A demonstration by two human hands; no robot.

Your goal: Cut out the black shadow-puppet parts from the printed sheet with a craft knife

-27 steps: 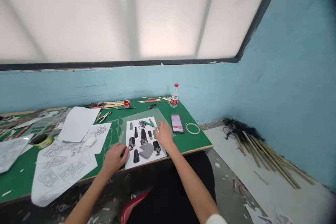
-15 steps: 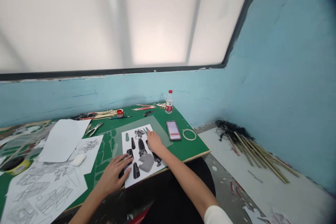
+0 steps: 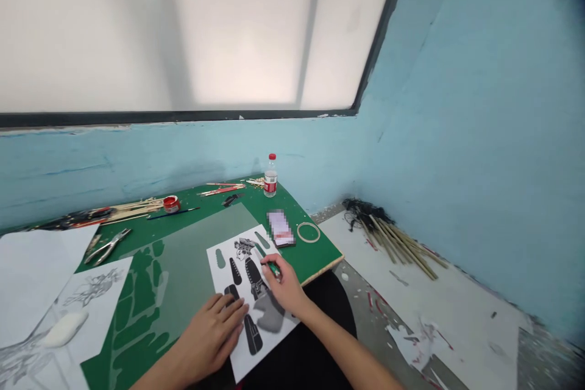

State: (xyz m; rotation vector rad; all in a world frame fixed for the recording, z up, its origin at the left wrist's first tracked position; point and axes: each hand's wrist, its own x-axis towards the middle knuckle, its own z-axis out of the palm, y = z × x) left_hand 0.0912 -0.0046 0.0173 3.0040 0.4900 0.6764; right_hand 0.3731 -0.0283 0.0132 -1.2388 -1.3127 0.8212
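Note:
A white sheet (image 3: 244,338) printed with a black-and-grey costumed figure and separate dark pieces lies at the table's front edge. Green shows through cut-out openings near its top. My left hand (image 3: 214,329) rests on the sheet's left side, fingers stretched out beside the dark printed shapes. In my right hand (image 3: 286,286) is a slim green pen-like tool (image 3: 274,269), its exact kind partly hidden by the fingers. This hand is over the figure's right side. A grey heart-like shape (image 3: 269,312) lies just below it. Under the sheet is a translucent film (image 3: 196,250) with cut-out openings.
A phone (image 3: 280,228), a ring (image 3: 308,232) and a bottle (image 3: 270,180) stand or lie at the right. Pliers (image 3: 108,247), a red paint jar (image 3: 171,204) and drawings (image 3: 98,286) are leftward. A bundle of sticks (image 3: 402,244) lies on the floor.
The view has turned right, so the table things sit further left. The sheet is angled more. My right hand has come down from the sheet's top, and the green tool now shows in it.

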